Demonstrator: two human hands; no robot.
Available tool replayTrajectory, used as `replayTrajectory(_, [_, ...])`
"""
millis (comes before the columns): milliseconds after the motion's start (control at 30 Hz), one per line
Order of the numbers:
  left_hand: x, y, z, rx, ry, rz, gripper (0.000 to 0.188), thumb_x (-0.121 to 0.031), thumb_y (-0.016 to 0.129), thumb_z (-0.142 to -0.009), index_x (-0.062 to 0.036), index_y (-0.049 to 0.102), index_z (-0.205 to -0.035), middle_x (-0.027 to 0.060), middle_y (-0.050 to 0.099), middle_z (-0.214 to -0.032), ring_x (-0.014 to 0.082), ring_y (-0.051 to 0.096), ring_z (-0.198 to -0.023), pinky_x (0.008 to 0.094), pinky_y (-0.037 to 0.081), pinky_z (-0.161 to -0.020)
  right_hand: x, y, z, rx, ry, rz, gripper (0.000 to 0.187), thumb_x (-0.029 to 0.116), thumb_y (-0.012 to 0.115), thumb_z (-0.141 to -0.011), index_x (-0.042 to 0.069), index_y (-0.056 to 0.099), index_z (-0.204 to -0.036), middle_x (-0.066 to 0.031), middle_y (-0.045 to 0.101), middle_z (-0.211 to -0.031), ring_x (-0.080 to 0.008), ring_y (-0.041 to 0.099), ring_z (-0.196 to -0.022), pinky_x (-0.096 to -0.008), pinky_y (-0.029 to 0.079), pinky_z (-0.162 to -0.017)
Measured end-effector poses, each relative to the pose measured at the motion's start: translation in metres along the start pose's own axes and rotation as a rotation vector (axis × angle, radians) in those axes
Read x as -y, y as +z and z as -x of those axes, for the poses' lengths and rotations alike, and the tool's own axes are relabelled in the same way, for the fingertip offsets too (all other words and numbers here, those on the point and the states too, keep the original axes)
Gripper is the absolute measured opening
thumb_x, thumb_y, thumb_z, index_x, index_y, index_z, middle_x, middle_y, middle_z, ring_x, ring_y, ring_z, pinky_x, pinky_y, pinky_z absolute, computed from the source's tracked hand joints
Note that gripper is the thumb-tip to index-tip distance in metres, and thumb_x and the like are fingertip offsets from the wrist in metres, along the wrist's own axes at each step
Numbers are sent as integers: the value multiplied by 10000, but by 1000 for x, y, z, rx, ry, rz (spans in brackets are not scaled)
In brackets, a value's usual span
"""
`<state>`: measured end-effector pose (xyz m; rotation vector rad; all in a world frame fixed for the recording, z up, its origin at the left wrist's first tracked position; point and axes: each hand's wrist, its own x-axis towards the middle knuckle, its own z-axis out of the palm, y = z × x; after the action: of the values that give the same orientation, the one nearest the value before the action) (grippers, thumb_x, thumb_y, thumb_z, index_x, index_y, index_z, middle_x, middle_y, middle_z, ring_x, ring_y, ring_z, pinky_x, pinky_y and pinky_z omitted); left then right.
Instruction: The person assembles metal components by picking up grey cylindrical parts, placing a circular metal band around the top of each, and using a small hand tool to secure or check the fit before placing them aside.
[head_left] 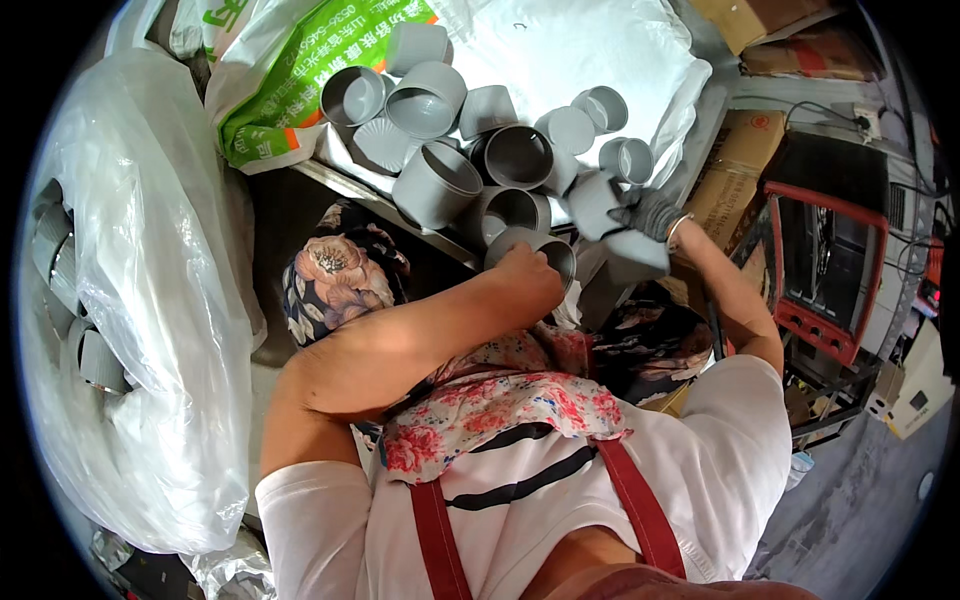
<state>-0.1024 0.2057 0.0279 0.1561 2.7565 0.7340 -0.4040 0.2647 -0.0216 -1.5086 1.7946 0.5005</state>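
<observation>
My left hand, bare, is closed on the rim of a grey cup at the near edge of the work surface. My right hand wears a dark grey glove, its fingers curled over a grey cup tipped on its side. Just below that hand is another smooth grey piece; whether the hand also touches it cannot be told. Several grey cups lie in a loose pile beyond my hands, among them a dark-mouthed cup, a tilted cup and a ribbed cup.
A large see-through plastic bag with grey cups inside stands at the left. White sheeting lies under the pile, beside a green-and-white printed sack. Cardboard boxes and a red-framed oven-like appliance are on the right.
</observation>
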Motion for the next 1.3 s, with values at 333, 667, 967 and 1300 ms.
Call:
replayTrajectory(333, [5, 9, 2, 117, 43, 11, 130, -201, 595, -727, -140, 668, -814, 16, 640, -867, 214, 565, -905, 397, 420, -720, -41, -19, -117, -320, 444, -193, 531, 268, 481, -776, 121, 378, -1275, -200, 517, -1148, -328, 501, -1061, -367, 404, -873])
replayTrajectory(667, [6, 3, 5, -43, 64, 43, 62, -209, 619, -647, -159, 654, -654, -21, 627, -718, 174, 544, -835, 317, 382, -679, -109, 32, -189, -387, 519, -134, 392, 339, 528, -733, 84, 615, -1017, -170, 562, -1072, -333, 523, -1005, -364, 419, -847])
replayTrajectory(967, [1, -4, -1, 42, 109, 59, 143, -163, 626, -680, -101, 666, -803, 64, 645, -861, 230, 600, -870, 381, 451, -696, -4, -45, -19, -388, -51, -384, 407, 111, 696, -677, 21, 571, -1054, -88, 609, -1016, -195, 594, -868, -275, 475, -796])
replayTrajectory(1300, [-3, -16, 13, 77, 102, 253, 177, -109, 599, -638, -31, 653, -787, 136, 633, -840, 278, 615, -804, 362, 487, -678, 57, 14, 1, 124, -274, 164, 733, 261, 700, -593, 92, 396, -1239, -192, 557, -1013, -335, 541, -886, -389, 425, -818])
